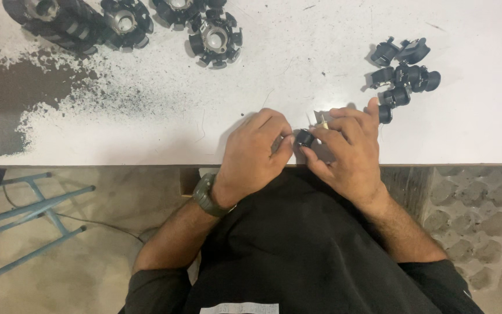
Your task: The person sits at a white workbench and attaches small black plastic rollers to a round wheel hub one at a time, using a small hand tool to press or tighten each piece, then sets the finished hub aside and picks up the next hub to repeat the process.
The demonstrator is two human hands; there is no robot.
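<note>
Small black plastic part (305, 138), squat and roughly round, sits pinched between my two hands just inside the near edge of the white table (297, 64). It is too stubby and too covered by my fingers for me to tell which way its long axis runs. My left hand (257, 152) comes in from the lower left with the back up and the wrist bent, fingers curled narrow so that the tips press on the part's left side. On that wrist I wear an olive-green watch (205, 196). My right hand (348, 152) comes in from the lower right, also back up, fingers folded close around the part's right side; between them shows a small pale piece (323, 123), and I cannot tell what it is. Both forearms angle inward over my black shirt (309, 244).

Just beyond my right fingertips lies a loose cluster of similar black plastic parts (405, 72), the nearest one almost touching my index finger. Farther off, at the far left of the table, stand several round black wound stators with metal hubs (213, 38), next to a dark patch of worn surface (7, 99). Below the table's left edge, a pale blue metal frame (30, 215) stands on the floor.
</note>
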